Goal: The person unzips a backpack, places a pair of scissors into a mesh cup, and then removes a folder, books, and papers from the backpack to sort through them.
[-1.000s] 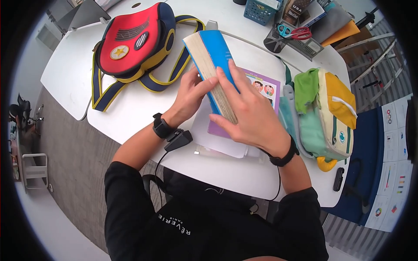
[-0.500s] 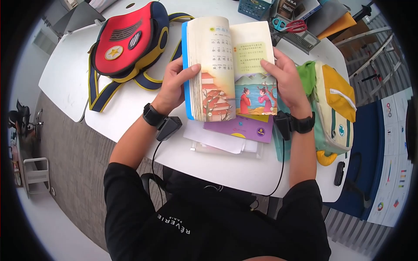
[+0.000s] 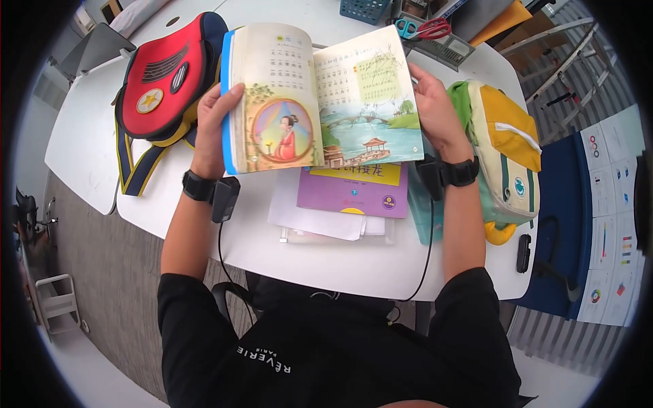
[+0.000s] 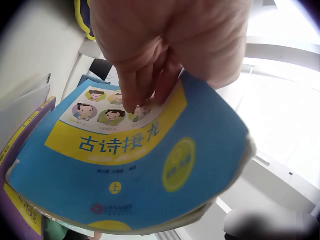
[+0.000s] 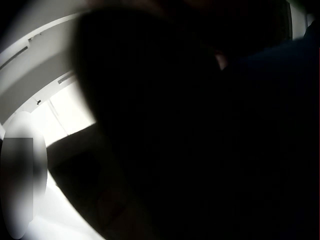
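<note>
An open book (image 3: 279, 129) with illustrated pages is held above the table in the head view. The left hand (image 3: 213, 126) grips its left side, thumb on the page edge and fingers behind the cover. At the right page's outer edge, the right hand (image 3: 439, 114) holds the book, its fingers partly hidden. In the left wrist view the blue cover (image 4: 145, 175) shows, with the left hand (image 4: 165, 45) against it. A purple book (image 3: 350, 195) lies below, on white papers (image 3: 316, 221). The right wrist view is mostly dark.
A red and navy bag (image 3: 160, 81) lies on the left of the white table (image 3: 265, 262). To the right are a green, cream and yellow backpack (image 3: 510, 149) and a black object (image 3: 523, 253). Scissors (image 3: 433, 28) and a blue basket (image 3: 365, 8) are at the back.
The blue book, closed a second ago, was opened between both hands. Since half a second ago different pages show, and the book and both hands appear further left in the head view.
</note>
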Demonstrator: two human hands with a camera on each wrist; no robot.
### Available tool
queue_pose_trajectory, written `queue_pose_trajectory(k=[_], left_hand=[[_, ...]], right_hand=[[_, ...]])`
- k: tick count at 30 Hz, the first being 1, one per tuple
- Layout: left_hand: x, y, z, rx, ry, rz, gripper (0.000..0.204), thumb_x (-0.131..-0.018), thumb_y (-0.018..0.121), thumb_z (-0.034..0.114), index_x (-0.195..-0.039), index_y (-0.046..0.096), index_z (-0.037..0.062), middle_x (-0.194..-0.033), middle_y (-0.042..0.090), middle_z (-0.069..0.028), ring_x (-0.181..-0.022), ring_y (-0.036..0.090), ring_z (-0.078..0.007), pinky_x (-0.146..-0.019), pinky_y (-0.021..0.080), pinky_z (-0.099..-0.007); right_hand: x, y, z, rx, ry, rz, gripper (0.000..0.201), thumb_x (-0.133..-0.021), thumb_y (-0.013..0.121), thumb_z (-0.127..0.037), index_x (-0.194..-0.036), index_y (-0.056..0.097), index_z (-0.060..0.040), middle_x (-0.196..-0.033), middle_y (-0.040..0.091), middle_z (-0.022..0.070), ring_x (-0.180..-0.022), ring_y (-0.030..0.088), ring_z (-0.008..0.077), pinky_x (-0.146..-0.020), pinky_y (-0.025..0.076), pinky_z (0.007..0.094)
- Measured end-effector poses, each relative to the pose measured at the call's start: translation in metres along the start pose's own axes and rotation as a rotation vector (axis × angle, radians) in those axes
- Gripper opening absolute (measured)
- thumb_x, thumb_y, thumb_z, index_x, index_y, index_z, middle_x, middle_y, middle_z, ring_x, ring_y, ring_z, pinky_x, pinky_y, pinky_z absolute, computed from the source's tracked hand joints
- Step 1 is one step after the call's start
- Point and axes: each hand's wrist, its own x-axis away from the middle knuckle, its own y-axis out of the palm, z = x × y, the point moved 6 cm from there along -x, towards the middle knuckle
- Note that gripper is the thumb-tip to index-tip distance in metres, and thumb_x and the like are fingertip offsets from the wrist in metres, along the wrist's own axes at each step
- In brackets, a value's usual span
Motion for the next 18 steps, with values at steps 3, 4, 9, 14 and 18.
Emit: queue_pose_trajectory(k=[3, 4, 9, 14, 18], left_hand=[[0.000, -0.001, 0.000, 0.000, -0.012, 0.019, 0.028, -0.096, 0.062, 0.016, -0.114, 0.062, -0.0057, -0.105, 0.071, -0.0137, -0.086, 0.071, -0.0128, -0.076, 0.057, -0.0244], [0.000, -0.003, -0.002, -0.025, -0.002, 0.041, 0.027, -0.096, 0.062, 0.016, -0.112, 0.062, -0.0059, -0.103, 0.071, -0.0135, -0.084, 0.070, -0.0124, -0.075, 0.057, -0.0243], [-0.001, 0.000, -0.009, -0.057, 0.035, -0.031, 0.028, -0.096, 0.062, 0.015, -0.113, 0.063, -0.0073, -0.105, 0.071, -0.0134, -0.086, 0.070, -0.0122, -0.077, 0.056, -0.0246], [0.002, 0.004, -0.011, -0.119, 0.071, -0.116, 0.031, -0.097, 0.062, 0.015, -0.118, 0.062, -0.0087, -0.107, 0.071, -0.0138, -0.089, 0.070, -0.0127, -0.080, 0.056, -0.0251], [0.005, 0.011, -0.006, -0.113, 0.101, -0.127, 0.032, -0.097, 0.063, 0.015, -0.118, 0.062, -0.0088, -0.107, 0.071, -0.0139, -0.091, 0.069, -0.0127, -0.082, 0.055, -0.0252]], right_hand=[[0.000, -0.008, -0.002, -0.028, 0.046, 0.038, 0.046, -0.096, 0.052, -0.003, -0.142, 0.047, 0.0002, -0.111, 0.070, 0.0130, -0.090, 0.068, 0.0123, -0.071, 0.054, 0.0239], [-0.002, -0.016, 0.000, -0.099, 0.073, 0.090, 0.048, -0.096, 0.053, -0.004, -0.143, 0.046, -0.0015, -0.111, 0.070, 0.0137, -0.090, 0.068, 0.0126, -0.072, 0.054, 0.0244], [0.003, -0.027, -0.004, -0.220, 0.124, 0.168, 0.051, -0.095, 0.054, -0.004, -0.145, 0.045, -0.0049, -0.114, 0.069, 0.0153, -0.090, 0.068, 0.0136, -0.078, 0.053, 0.0253], [0.004, -0.010, -0.021, 0.061, -0.065, 0.051, 0.055, -0.092, 0.049, 0.007, -0.146, 0.043, -0.0013, -0.123, 0.066, 0.0166, -0.108, 0.064, 0.0155, -0.094, 0.050, 0.0268], [0.003, -0.011, -0.018, 0.061, -0.056, 0.045, 0.055, -0.090, 0.047, 0.009, -0.145, 0.045, -0.0009, -0.127, 0.064, 0.0175, -0.111, 0.063, 0.0156, -0.095, 0.049, 0.0267]])
